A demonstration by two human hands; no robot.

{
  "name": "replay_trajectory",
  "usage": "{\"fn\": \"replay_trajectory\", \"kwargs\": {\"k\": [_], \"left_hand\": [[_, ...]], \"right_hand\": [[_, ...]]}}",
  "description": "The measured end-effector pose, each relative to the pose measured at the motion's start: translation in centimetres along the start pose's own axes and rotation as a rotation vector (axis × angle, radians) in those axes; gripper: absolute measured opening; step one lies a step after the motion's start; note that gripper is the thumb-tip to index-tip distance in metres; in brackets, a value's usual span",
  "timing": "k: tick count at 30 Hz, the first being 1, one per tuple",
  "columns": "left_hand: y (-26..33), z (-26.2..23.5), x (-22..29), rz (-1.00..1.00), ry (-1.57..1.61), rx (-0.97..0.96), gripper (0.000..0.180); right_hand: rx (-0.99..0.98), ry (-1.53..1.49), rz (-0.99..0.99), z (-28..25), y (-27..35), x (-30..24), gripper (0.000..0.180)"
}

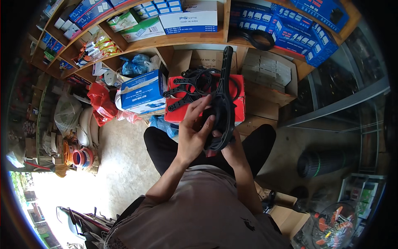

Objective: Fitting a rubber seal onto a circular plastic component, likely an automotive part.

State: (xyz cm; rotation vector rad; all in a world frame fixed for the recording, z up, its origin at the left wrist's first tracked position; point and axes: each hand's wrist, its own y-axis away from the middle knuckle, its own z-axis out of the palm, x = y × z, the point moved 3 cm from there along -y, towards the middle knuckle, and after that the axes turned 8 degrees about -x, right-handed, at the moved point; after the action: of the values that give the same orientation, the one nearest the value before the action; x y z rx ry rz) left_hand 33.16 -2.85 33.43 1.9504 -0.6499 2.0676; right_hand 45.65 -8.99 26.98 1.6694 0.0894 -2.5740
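Observation:
Over my lap I hold a black plastic filter housing wrench (226,79), its long slotted handle pointing up and away from me and its ring toward me. My left hand (192,135) grips the ring's left side, thumb across the inner edge and fingers around it. My right hand (233,150) is closed at the ring's lower right, its fingers mostly hidden behind the black plastic. More rings may be stacked in my hands; the dark overlap hides this. Just beyond, several similar black wrenches (180,103) lie on a red box (171,117).
A blue and white carton (143,92) and a red plastic bag (101,103) stand left of the red box. Wooden shelves (166,46) with boxes curve across the far side. An open carton (269,76) sits at right, near a glass cabinet (340,106). A black roll (327,159) lies farther right.

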Motion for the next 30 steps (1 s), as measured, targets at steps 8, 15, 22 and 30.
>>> {"fn": "replay_trajectory", "kwargs": {"k": [8,15,22,30], "left_hand": [[-0.9,-2.5,-0.9,-0.083,-0.478,-0.075,0.059],[-1.7,-3.1,-2.0,-0.088,-0.442,0.128,0.043],[-1.5,-2.2,-3.3,0.02,-0.612,0.202,0.041],[-2.2,-3.0,-3.3,-0.25,-0.432,0.146,0.028]], "right_hand": [[0.061,0.439,-0.152,-1.4,0.5,-1.7,0.047],[0.309,0.376,-0.036,-1.5,0.1,-5.0,0.088],[0.241,0.396,-0.236,4.2,-0.7,-3.7,0.032],[0.007,-0.13,-0.38,4.5,-0.2,-5.0,0.033]]}}
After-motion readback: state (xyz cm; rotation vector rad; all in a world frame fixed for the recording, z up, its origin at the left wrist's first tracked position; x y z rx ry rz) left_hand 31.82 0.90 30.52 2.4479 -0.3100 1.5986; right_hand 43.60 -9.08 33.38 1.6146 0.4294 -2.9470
